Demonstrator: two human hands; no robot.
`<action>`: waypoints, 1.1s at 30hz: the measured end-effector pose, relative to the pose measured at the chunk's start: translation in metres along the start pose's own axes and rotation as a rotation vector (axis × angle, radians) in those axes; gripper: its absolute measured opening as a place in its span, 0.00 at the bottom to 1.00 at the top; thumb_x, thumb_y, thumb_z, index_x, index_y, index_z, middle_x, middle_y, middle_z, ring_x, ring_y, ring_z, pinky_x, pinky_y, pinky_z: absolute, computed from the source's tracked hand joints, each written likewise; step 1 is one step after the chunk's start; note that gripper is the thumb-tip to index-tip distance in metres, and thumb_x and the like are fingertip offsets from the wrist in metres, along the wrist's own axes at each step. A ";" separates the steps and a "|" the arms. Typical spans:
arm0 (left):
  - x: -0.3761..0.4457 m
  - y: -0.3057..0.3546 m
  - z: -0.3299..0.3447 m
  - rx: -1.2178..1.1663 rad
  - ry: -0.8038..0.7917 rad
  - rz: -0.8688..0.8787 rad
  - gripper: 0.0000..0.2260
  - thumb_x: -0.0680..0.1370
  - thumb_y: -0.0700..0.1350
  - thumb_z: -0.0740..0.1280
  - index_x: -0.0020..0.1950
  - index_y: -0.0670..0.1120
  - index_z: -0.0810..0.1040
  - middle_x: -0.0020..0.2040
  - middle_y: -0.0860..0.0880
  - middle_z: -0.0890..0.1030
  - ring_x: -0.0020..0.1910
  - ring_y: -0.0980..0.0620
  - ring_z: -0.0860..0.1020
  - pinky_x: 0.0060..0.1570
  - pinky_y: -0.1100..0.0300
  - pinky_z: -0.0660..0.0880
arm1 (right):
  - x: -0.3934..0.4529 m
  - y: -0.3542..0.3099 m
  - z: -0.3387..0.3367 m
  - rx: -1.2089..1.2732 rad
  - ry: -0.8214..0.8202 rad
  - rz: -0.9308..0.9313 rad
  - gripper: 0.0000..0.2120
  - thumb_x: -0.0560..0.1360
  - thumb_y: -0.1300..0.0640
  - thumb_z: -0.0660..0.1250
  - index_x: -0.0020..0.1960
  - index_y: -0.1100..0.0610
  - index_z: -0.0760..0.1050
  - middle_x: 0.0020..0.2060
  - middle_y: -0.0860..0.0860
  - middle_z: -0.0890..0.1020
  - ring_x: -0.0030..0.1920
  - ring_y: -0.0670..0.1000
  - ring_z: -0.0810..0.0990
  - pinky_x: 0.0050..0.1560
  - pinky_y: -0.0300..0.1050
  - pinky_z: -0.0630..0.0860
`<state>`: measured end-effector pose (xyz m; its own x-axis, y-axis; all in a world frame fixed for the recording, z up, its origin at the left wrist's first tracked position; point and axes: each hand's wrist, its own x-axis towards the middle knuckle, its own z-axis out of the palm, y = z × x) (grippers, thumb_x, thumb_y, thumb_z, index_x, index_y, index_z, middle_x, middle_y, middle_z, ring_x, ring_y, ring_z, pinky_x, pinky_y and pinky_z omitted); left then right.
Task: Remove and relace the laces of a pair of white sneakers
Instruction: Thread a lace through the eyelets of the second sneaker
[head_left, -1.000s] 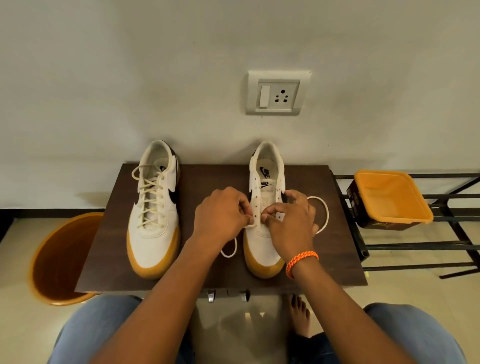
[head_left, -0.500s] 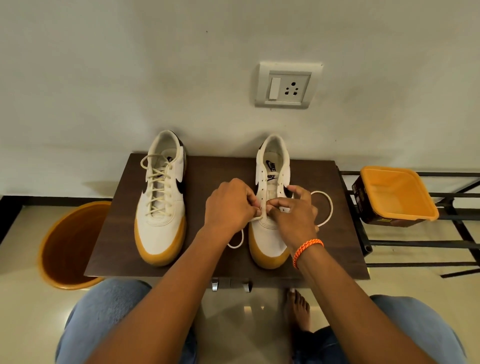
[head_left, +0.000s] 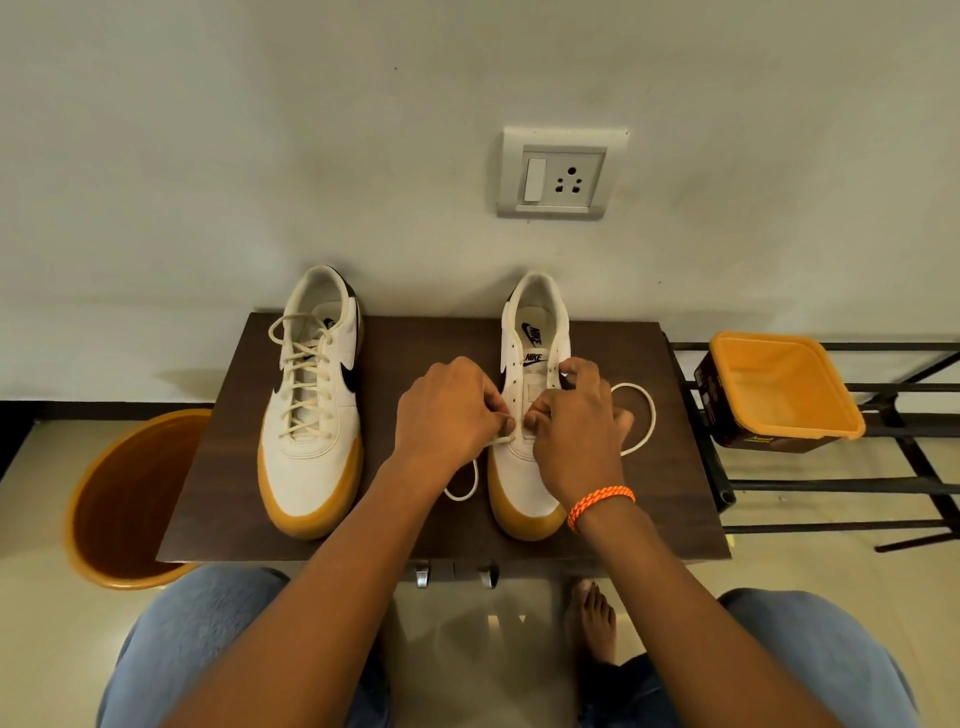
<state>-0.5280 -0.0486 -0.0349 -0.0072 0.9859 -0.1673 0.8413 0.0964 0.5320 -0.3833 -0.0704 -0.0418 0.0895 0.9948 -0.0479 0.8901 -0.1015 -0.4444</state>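
Two white sneakers with gum soles stand on a small dark wooden table (head_left: 421, 540), toes toward me. The left sneaker (head_left: 311, 415) is fully laced with a cream lace. The right sneaker (head_left: 530, 374) shows open eyelets along most of its throat. My left hand (head_left: 447, 410) pinches the white lace (head_left: 644, 421) at the lowest eyelets on the shoe's left side. My right hand (head_left: 576, 431), with an orange wristband, pinches the lace on the other side of the same eyelets. One loop of lace lies on the table right of the shoe, another loop hangs under my left hand.
An orange bucket (head_left: 124, 499) stands on the floor left of the table. An orange-lidded tub (head_left: 779, 400) sits on a black metal rack (head_left: 883, 488) to the right. A wall socket (head_left: 563, 174) is above the shoes. My knees and a bare foot (head_left: 592, 618) are below the table.
The camera view shifted, so the table and shoes sit slightly differently in frame. Both hands stay at the lower eyelets of the right sneaker, fingers working the lace a little.
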 end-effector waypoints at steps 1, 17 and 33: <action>0.000 0.000 0.000 -0.001 -0.006 -0.002 0.05 0.73 0.54 0.81 0.42 0.56 0.88 0.38 0.58 0.84 0.37 0.59 0.81 0.38 0.60 0.79 | -0.001 0.000 0.001 0.020 -0.019 0.007 0.04 0.77 0.60 0.74 0.51 0.53 0.86 0.76 0.50 0.65 0.74 0.54 0.65 0.65 0.58 0.65; 0.005 -0.008 -0.047 -0.922 0.094 0.068 0.04 0.81 0.39 0.71 0.49 0.46 0.84 0.48 0.48 0.88 0.46 0.52 0.83 0.45 0.57 0.78 | 0.008 0.009 -0.019 0.014 -0.122 -0.023 0.03 0.74 0.52 0.77 0.45 0.45 0.83 0.72 0.45 0.67 0.70 0.51 0.66 0.66 0.55 0.59; 0.006 -0.008 -0.011 -0.078 -0.064 0.084 0.06 0.73 0.54 0.81 0.41 0.56 0.86 0.35 0.59 0.84 0.37 0.59 0.83 0.42 0.55 0.82 | 0.016 0.012 -0.015 0.123 -0.033 -0.105 0.03 0.77 0.51 0.72 0.47 0.49 0.80 0.52 0.45 0.76 0.53 0.47 0.76 0.55 0.49 0.58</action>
<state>-0.5408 -0.0422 -0.0309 0.0984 0.9804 -0.1706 0.7929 0.0263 0.6088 -0.3642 -0.0557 -0.0346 -0.0183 0.9995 -0.0241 0.8319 0.0019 -0.5550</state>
